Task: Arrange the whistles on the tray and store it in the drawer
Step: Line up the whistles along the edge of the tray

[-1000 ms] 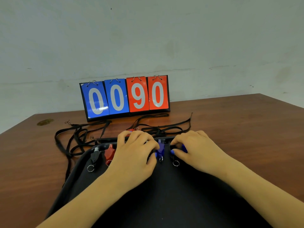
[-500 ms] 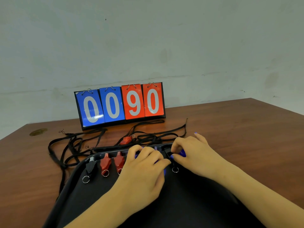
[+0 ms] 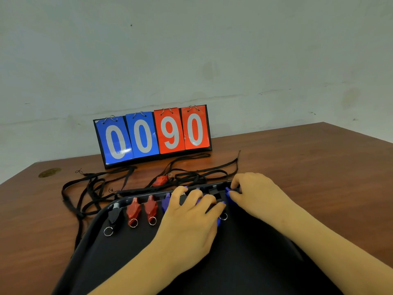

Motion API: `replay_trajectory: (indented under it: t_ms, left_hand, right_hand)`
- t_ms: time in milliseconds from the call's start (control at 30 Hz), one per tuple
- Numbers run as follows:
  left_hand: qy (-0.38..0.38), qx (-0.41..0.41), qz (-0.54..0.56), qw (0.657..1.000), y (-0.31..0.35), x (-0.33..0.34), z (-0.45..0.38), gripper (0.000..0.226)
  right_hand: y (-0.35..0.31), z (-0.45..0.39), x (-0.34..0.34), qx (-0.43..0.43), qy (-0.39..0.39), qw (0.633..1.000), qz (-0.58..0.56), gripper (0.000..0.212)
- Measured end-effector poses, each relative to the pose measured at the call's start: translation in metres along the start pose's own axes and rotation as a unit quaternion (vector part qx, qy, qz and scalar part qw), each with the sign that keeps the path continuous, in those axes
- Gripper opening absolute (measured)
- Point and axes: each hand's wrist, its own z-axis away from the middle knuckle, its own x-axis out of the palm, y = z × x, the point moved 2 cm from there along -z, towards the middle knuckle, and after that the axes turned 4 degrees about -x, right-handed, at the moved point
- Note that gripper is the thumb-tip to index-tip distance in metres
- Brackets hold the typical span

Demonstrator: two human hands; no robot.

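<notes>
Brown desk [image 3: 297, 167] carries the tray [image 3: 127, 252]; left hand [image 3: 187, 222] curls over blue whistles [image 3: 167, 202], right hand [image 3: 259, 194] pinches one. Trailing lanyards [image 3: 89, 188] could snag and drag the row askew.

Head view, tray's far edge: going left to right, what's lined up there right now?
Black whistle → red whistle → second red whistle → blue whistle partly under the left hand → right hand pinching another blue whistle.
</notes>
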Motion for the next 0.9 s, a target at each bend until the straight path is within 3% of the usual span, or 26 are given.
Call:
replay_trajectory:
  t_ms: [300,467,900]
  left_hand:
    - [-0.020,-0.035,-0.004,0.999,0.0022,0.0002,-0.0018,0.043]
    - [-0.018,-0.009,-0.015,1.000,0.0050,-0.0008,-0.0030,0.031]
    - [-0.027,-0.056,0.001,0.998,0.0018,0.0050,-0.0033,0.048]
  right_hand:
    - [-0.0003,0.0003,-0.0029,0.041,-0.035,0.998,-0.025,0.028]
    - [0.0063,-0.0023,-0.0051,0.070,-0.035,0.995,-0.069,0.028]
    - [0.0066,0.0005,-0.0077,0.055,-0.047,0.993,-0.093,0.028]
